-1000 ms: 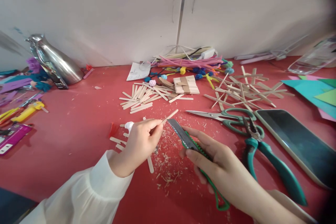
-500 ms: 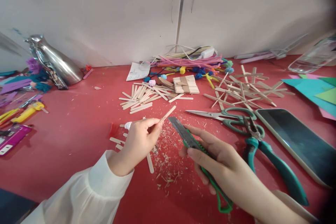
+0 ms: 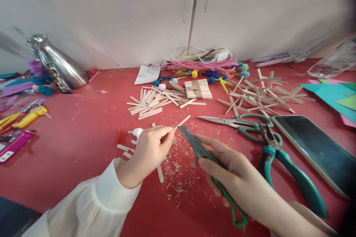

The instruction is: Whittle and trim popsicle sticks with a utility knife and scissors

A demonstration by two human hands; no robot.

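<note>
Between the thumb and fingers of my left hand [image 3: 148, 153] is a wooden craft stick [image 3: 183, 121], its free end pointing up and to the right. My right hand [image 3: 229, 166] is closed around a green utility knife [image 3: 205, 152] with the blade out. The blade tip lies close to the stick, just below it; whether they touch I cannot tell. Wood shavings [image 3: 180, 172] are scattered on the red table [image 3: 91, 140] beneath both hands. Several more sticks [image 3: 160, 173], some joined or cut, lie partly hidden under my left hand.
Loose craft sticks [image 3: 150, 102] and a banded bundle [image 3: 204, 90] lie further back. Scissors [image 3: 222, 120], pliers [image 3: 294, 177] and a phone [image 3: 314, 144] are to the right. At the left stand a metal jug [image 3: 62, 63] and a yellow glue gun [image 3: 29, 117]. A white wall [image 3: 111, 18] closes the back.
The stick in my left hand has tilted lower and shifted slightly right, with its base nearer the blade tip. My right hand with the knife has barely moved.
</note>
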